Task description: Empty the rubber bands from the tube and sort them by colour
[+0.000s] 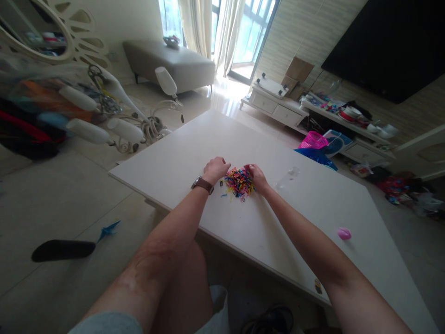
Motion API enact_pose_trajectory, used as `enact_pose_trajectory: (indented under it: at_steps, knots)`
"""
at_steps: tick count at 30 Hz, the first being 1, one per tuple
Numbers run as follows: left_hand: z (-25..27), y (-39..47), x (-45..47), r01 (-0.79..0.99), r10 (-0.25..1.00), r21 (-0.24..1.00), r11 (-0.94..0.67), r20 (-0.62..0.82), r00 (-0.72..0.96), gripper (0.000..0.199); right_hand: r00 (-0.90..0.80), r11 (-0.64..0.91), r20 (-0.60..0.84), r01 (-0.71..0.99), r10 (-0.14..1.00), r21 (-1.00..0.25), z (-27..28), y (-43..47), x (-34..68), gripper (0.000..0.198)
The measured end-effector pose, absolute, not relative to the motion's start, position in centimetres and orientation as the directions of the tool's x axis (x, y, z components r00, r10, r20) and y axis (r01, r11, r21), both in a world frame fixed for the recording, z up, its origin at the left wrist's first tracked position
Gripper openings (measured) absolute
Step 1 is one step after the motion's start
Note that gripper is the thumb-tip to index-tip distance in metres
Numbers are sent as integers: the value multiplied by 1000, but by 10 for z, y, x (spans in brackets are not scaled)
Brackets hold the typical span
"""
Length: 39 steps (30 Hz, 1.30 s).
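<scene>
A heap of small, many-coloured rubber bands (239,183) lies on the white table (239,134), with a few loose ones along its near and left edges. My left hand (216,170), with a brown-strapped watch (203,184) on its wrist, is at the heap's upper left, fingers curled together. On the other side, my right hand (256,175) reaches the heap's right edge with bent fingers, their tips close together. Anything small in either set of fingers is hidden or too tiny to name.
A clear plastic piece (289,177) lies right of my right hand. Farther right is a pink object (344,233), and a small dark and yellow item (318,286) sits by the near edge. A lamp with white shades (125,131) stands beyond the table's left side.
</scene>
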<state>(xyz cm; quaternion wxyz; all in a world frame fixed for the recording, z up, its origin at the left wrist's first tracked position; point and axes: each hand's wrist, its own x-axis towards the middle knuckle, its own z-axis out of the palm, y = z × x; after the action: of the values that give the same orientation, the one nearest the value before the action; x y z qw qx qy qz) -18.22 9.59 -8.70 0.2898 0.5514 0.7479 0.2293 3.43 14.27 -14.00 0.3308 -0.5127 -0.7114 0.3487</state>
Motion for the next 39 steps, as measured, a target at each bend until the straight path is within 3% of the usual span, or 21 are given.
enact_pose_trajectory:
  at_steps: [3, 5, 7, 9, 11, 14, 18, 22, 27, 31, 36, 39]
  knots:
    - [-86, 93, -183, 686, 954, 665, 294, -166, -248, 35, -335, 326, 165, 511, 928, -795, -129, 127, 30, 45]
    - [-85, 92, -186, 681, 951, 666, 305, -172, -258, 35, -409, 501, 304, 566, 860, -655, -117, 112, 33, 50]
    - [-86, 92, -188, 677, 950, 669, 308, -171, -263, 34, -556, 663, 364, 592, 747, -458, -110, 94, 34, 66]
    - [-87, 93, -190, 676, 952, 674, 297, -152, -266, 34, -712, 778, 314, 559, 628, -287, -109, 74, 28, 84]
    - [-88, 94, -190, 673, 953, 682, 287, -132, -272, 33, -767, 812, 266, 552, 584, -191, -115, 60, 16, 92]
    - [-87, 94, -187, 662, 955, 696, 278, -126, -269, 32, -756, 791, 234, 599, 611, -127, -127, 58, -4, 76]
    - [-84, 92, -183, 655, 958, 709, 262, -110, -265, 31, -655, 711, 298, 687, 695, -151, -123, 74, -10, 52]
    - [-85, 91, -185, 647, 955, 716, 262, -94, -283, 30, -551, 666, 415, 716, 724, -209, -109, 73, -1, 50]
    - [-90, 96, -187, 630, 953, 734, 254, -80, -292, 27, -728, 775, 282, 622, 625, -114, -124, 58, -9, 71]
    - [-86, 95, -181, 611, 958, 755, 240, -84, -273, 27, -719, 761, 263, 638, 643, -117, -132, 66, -22, 61]
    - [-86, 92, -182, 608, 955, 758, 236, -67, -288, 24, -558, 683, 412, 677, 720, -274, -104, 77, -17, 47]
    - [-94, 96, -184, 567, 957, 793, 222, -65, -284, 23, -251, 525, 507, 675, 824, -519, -100, 82, 8, 43]
